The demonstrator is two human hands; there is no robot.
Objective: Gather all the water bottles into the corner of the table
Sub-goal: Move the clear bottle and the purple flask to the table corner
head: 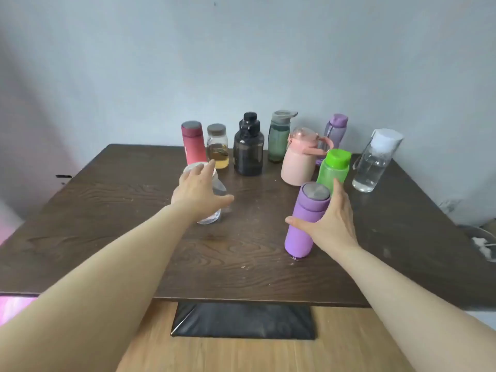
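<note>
My left hand (200,193) wraps around a clear bottle with a white lid (212,210) near the middle of the dark wooden table (107,210). My right hand (331,218) grips the side of a purple flask (303,226) standing upright. Behind it stands a green bottle (334,166). Along the far edge stand a red flask (192,142), an amber-filled jar (218,146), a black bottle (248,146), a dark green bottle (279,135), a pink jug (299,157), a lilac bottle (335,128) and a clear white-capped bottle (374,159).
A pale wall rises right behind the table's far edge. The table's black base (241,320) stands on a wooden floor below the near edge. A cable and grey object (483,245) lie off the table's right side.
</note>
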